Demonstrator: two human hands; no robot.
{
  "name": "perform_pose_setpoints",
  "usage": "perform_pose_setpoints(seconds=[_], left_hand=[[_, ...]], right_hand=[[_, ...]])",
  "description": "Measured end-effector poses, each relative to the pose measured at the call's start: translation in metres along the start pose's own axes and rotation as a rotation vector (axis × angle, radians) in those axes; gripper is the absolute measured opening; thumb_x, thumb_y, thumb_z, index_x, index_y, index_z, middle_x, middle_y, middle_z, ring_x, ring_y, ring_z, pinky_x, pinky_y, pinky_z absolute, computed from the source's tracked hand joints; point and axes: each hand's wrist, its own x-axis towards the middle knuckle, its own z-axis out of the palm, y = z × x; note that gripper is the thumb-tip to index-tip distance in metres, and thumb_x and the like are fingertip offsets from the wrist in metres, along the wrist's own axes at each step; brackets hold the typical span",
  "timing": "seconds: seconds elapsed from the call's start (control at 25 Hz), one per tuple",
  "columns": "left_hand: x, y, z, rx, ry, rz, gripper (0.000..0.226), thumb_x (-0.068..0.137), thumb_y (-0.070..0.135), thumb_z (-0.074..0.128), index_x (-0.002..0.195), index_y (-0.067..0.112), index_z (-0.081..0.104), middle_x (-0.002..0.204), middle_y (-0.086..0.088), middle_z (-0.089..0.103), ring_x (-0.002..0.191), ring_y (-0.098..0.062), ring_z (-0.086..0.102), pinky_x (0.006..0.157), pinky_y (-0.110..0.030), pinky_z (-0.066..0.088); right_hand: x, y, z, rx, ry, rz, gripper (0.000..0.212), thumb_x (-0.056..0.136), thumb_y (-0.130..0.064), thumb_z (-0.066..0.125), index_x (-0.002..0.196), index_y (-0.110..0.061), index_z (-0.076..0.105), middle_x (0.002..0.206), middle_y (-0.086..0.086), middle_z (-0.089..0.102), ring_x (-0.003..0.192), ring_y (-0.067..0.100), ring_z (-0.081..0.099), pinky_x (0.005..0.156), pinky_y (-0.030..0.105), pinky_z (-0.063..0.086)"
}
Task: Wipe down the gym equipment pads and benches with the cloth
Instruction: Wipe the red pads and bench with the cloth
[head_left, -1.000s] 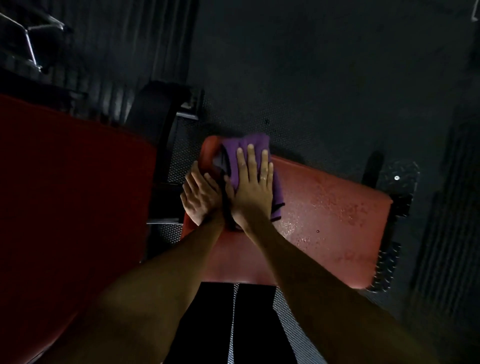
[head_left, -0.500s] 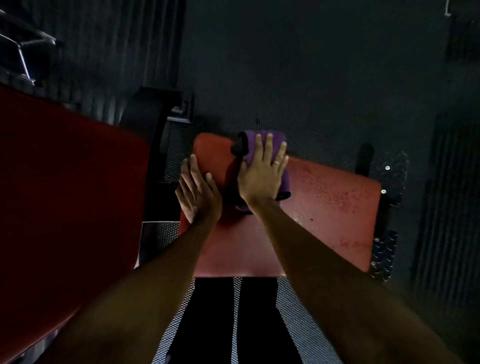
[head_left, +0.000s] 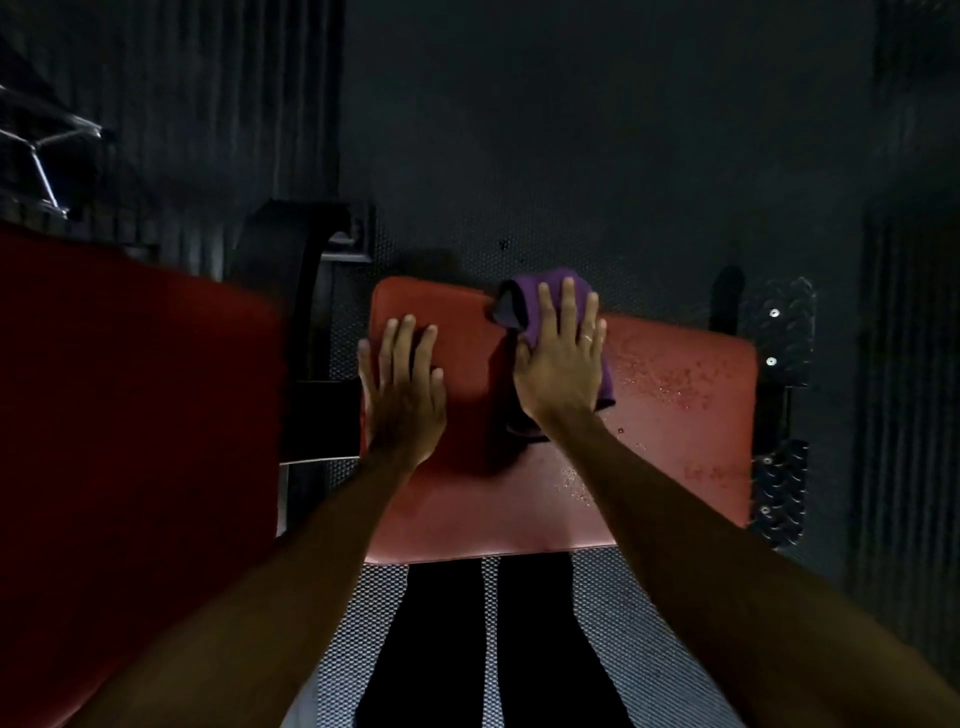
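Note:
A red seat pad (head_left: 675, 447) lies below me, wet with droplets on its right half. My right hand (head_left: 563, 364) presses flat, fingers straight, on a folded purple cloth (head_left: 524, 293) at the pad's far edge, near the middle. Most of the cloth is hidden under that hand. My left hand (head_left: 402, 387) rests flat on the pad's left part, fingers spread, touching no cloth.
A larger red back pad (head_left: 130, 441) fills the left side. Black frame parts (head_left: 291, 291) stand between the two pads. Black diamond-plate brackets (head_left: 784, 332) sit at the seat's right. Dark rubber floor (head_left: 597, 156) lies beyond. A black support (head_left: 431, 644) runs under the seat.
My right hand has slid the cloth to the right along the pad's far edge. My left hand has separated from it and flattened on the pad's left part.

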Motion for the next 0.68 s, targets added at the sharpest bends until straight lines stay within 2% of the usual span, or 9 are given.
perform_pose_setpoints(seconds=[0.12,0.32,0.48,0.6,0.68], left_hand=[[0.027,0.011,0.003,0.015,-0.021,0.119,0.053,0.101,0.027,0.041,0.152,0.012,0.043,0.16,-0.01,0.037,0.152,-0.028,0.027,0.124,-0.057,0.012],[0.037,0.018,0.01,0.108,-0.073,0.112,0.059,0.104,0.035,0.032,0.16,0.016,0.026,0.168,-0.005,0.02,0.156,-0.023,0.013,0.126,-0.053,0.003],[0.036,0.016,0.01,0.125,-0.064,0.124,0.059,0.106,0.036,0.033,0.16,0.015,0.025,0.168,-0.005,0.02,0.156,-0.023,0.012,0.125,-0.055,0.005],[0.035,0.017,0.011,0.114,-0.049,0.13,0.059,0.106,0.035,0.034,0.16,0.014,0.026,0.167,-0.006,0.022,0.156,-0.025,0.014,0.125,-0.056,0.006],[0.035,0.014,0.01,0.123,-0.042,0.139,0.059,0.106,0.034,0.034,0.16,0.014,0.026,0.167,-0.007,0.022,0.156,-0.025,0.014,0.125,-0.056,0.007]], right_hand=[[-0.003,-0.033,0.011,0.059,0.014,-0.033,0.07,0.106,-0.047,0.03,0.164,-0.018,0.005,0.171,0.008,-0.007,0.156,0.037,-0.012,0.127,0.052,-0.004],[-0.091,0.026,0.028,0.005,0.023,-0.187,0.07,0.102,-0.045,0.032,0.164,-0.019,0.014,0.172,0.005,0.004,0.158,0.031,-0.002,0.126,0.054,0.014],[-0.064,0.062,0.008,-0.072,0.029,-0.019,0.071,0.101,-0.046,0.025,0.164,-0.019,0.011,0.171,0.01,0.001,0.158,0.035,0.001,0.125,0.055,0.014],[-0.013,0.031,-0.002,0.033,0.045,0.15,0.073,0.103,-0.043,0.033,0.165,-0.019,0.004,0.171,0.009,-0.007,0.156,0.036,-0.011,0.127,0.055,0.002],[0.0,-0.003,0.001,0.11,0.036,0.137,0.073,0.103,-0.042,0.036,0.164,-0.017,0.003,0.171,0.008,-0.008,0.155,0.037,-0.016,0.126,0.054,-0.004]])
